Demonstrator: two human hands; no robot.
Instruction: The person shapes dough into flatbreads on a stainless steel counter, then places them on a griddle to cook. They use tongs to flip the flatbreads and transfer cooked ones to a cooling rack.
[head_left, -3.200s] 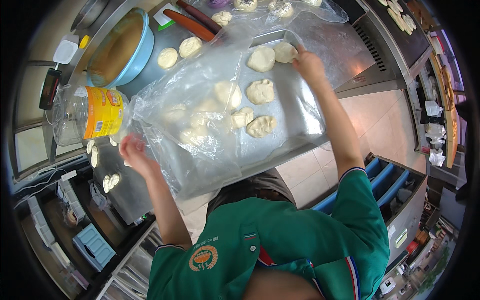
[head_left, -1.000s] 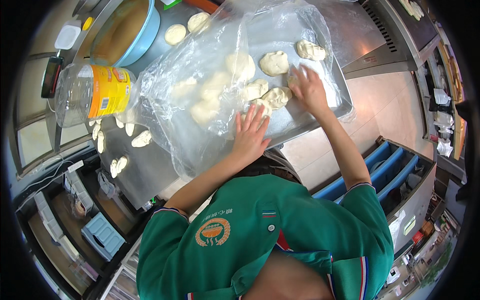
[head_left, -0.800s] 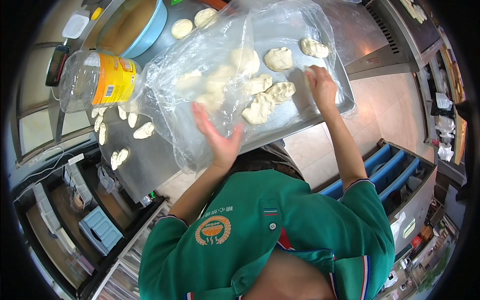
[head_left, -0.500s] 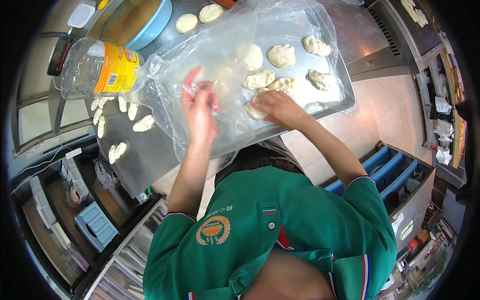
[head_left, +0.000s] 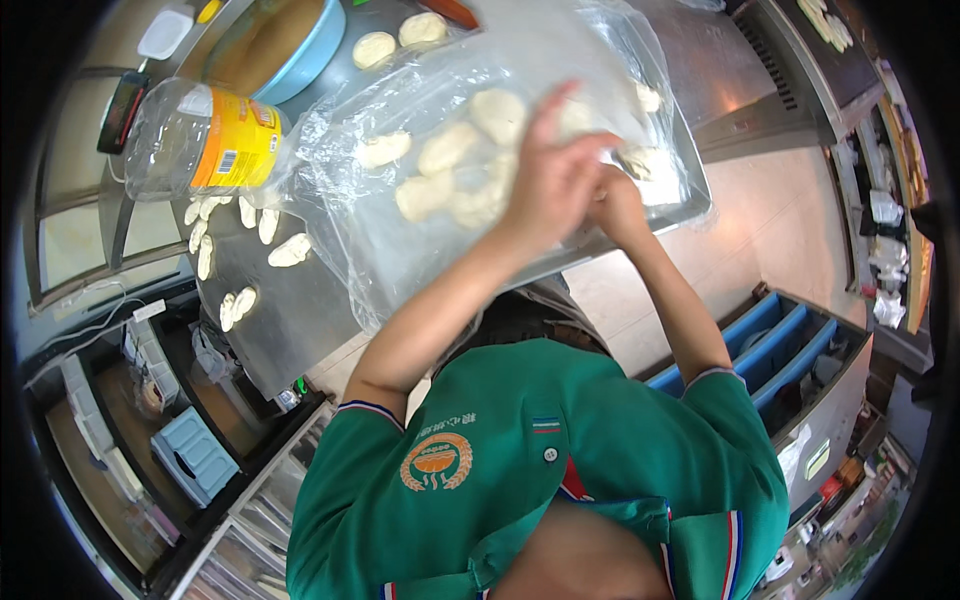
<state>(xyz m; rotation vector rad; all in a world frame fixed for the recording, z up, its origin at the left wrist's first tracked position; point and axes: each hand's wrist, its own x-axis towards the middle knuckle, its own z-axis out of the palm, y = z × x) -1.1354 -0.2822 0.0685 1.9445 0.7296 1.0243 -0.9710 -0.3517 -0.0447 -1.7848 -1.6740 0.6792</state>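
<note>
A clear plastic sheet is drawn over most of a metal tray. Beneath it lie several flattened dough pieces, seen hazily through the plastic. My left hand is over the tray's right half, gripping the sheet's edge, one finger stretched upward and smeared by motion. Close against it at the tray's near side is my right hand, its fingers mostly hidden behind the left. At the tray's right end a dough piece lies outside the sheet's haze.
A large clear jar with a yellow label lies at the left, near dough strips on the metal table. Behind stand a blue basin and two dough rounds. A drawer with blue dividers is at the right.
My left hand has moved right, drawing the plastic sheet across the dough pieces. My right hand has left the dough and moved right, meeting the left.
</note>
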